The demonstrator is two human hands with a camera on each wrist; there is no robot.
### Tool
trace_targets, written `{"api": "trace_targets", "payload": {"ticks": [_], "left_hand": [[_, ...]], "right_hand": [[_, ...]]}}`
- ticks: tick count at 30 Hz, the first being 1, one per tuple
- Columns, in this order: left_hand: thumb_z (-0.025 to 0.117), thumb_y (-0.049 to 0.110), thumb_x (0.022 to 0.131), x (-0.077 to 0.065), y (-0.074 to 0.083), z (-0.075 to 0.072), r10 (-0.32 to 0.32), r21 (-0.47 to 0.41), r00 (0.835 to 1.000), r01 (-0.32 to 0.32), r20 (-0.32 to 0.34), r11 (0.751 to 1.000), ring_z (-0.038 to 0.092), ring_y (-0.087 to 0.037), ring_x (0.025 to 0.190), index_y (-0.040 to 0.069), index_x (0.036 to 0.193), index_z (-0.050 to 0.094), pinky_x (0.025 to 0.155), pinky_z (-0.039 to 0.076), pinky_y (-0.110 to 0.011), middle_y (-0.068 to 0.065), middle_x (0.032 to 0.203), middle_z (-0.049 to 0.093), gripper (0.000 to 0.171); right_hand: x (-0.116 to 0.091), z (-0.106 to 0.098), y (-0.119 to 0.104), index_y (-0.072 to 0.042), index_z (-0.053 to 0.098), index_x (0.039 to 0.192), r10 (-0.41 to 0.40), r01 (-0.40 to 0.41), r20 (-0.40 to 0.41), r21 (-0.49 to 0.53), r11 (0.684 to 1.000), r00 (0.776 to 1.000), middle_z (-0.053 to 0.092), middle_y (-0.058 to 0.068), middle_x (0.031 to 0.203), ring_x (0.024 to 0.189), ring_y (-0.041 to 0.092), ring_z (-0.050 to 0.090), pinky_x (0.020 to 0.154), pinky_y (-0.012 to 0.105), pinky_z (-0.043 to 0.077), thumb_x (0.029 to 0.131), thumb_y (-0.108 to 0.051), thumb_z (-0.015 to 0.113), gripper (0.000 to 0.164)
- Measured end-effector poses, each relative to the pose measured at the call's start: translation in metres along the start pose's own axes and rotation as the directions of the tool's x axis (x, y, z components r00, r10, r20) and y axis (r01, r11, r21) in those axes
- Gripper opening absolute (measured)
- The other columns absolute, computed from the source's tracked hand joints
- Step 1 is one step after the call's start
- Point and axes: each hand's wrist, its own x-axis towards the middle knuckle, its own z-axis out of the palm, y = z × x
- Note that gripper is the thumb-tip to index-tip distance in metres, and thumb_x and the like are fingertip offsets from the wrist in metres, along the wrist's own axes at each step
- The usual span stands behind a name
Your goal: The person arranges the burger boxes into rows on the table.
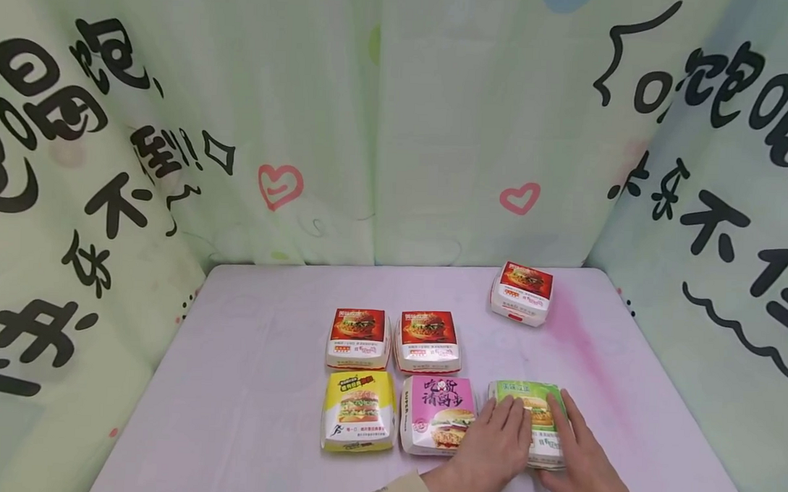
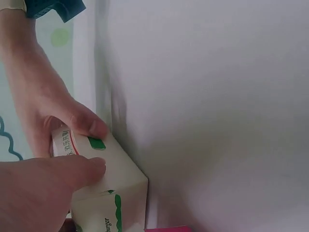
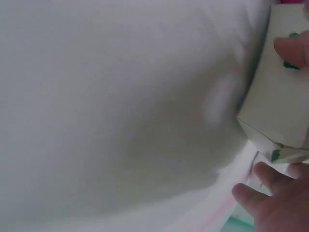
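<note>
A green-and-white burger box (image 1: pixel 538 412) lies at the right end of the front row of boxes. My left hand (image 1: pixel 493 446) holds its left side, fingers over the top edge, thumb on the front wall in the left wrist view. From the right, my right hand (image 1: pixel 582 459) grips the same box (image 2: pixel 125 174), its fingers along the right side and its thumb at the front. In the right wrist view the box (image 3: pixel 275 96) appears at the right edge, with fingertips by its corner. A pink burger box (image 1: pixel 436 414) sits just left of it, partly behind my left hand.
A yellow burger box (image 1: pixel 358 411) stands left of the pink one. Two red-topped boxes, one left (image 1: pixel 358 339) and one right (image 1: pixel 428 341), form the row behind. A third red-topped box (image 1: pixel 521 294) sits tilted near the table's back edge. Printed curtains (image 1: pixel 385 130) surround the table.
</note>
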Motion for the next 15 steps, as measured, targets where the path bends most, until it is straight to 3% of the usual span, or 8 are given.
{"api": "trace_targets", "payload": {"ticks": [4, 8, 11, 15], "left_hand": [[0.039, 0.028, 0.09, 0.002, -0.003, 0.001, -0.001, -0.07, 0.998, 0.005, 0.059, 0.998, 0.046, -0.019, 0.117, 0.01, 0.125, 0.047, 0.098, 0.041, -0.036, -0.004, 0.122, 0.049, 0.04], [0.047, 0.052, 0.085, 0.006, -0.011, -0.001, 0.013, -0.211, 0.986, 0.022, 0.164, 0.977, 0.042, -0.017, 0.117, 0.016, 0.127, 0.042, 0.102, 0.036, -0.035, 0.0, 0.124, 0.044, 0.056], [0.044, 0.065, 0.08, 0.011, -0.021, -0.004, 0.003, -0.3, 0.971, 0.071, 0.24, 0.951, 0.039, -0.015, 0.119, 0.022, 0.127, 0.038, 0.104, 0.032, -0.034, 0.002, 0.13, 0.041, 0.064], [0.041, 0.061, 0.083, 0.022, -0.039, -0.007, -0.04, -0.336, 0.948, 0.151, 0.316, 0.93, 0.037, -0.014, 0.123, 0.025, 0.13, 0.037, 0.106, 0.03, -0.033, 0.003, 0.133, 0.039, 0.059]], "right_hand": [[0.002, -0.009, -0.001, -0.012, 0.014, 0.144, 0.028, -0.03, 0.053, 0.024, 0.999, 0.998, 0.018, 0.02, 0.143, 0.112, 0.035, 0.041, 0.081, 0.053, 0.045, 0.055, -0.043, 0.08, 0.116], [0.005, -0.02, -0.001, -0.015, 0.012, 0.145, 0.045, -0.051, 0.088, 0.076, 0.996, 0.995, 0.017, 0.02, 0.144, 0.115, 0.036, 0.038, 0.081, 0.057, 0.043, 0.057, -0.057, 0.074, 0.115], [0.012, -0.031, -0.001, -0.019, 0.009, 0.145, 0.059, -0.077, 0.124, 0.146, 0.986, 0.99, 0.015, 0.02, 0.144, 0.12, 0.039, 0.032, 0.083, 0.064, 0.038, 0.066, -0.056, 0.069, 0.106], [0.024, -0.045, 0.001, -0.02, 0.011, 0.145, 0.058, -0.089, 0.146, 0.214, 0.973, 0.988, 0.014, 0.021, 0.144, 0.123, 0.043, 0.026, 0.084, 0.068, 0.032, 0.077, -0.045, 0.065, 0.09]]}}
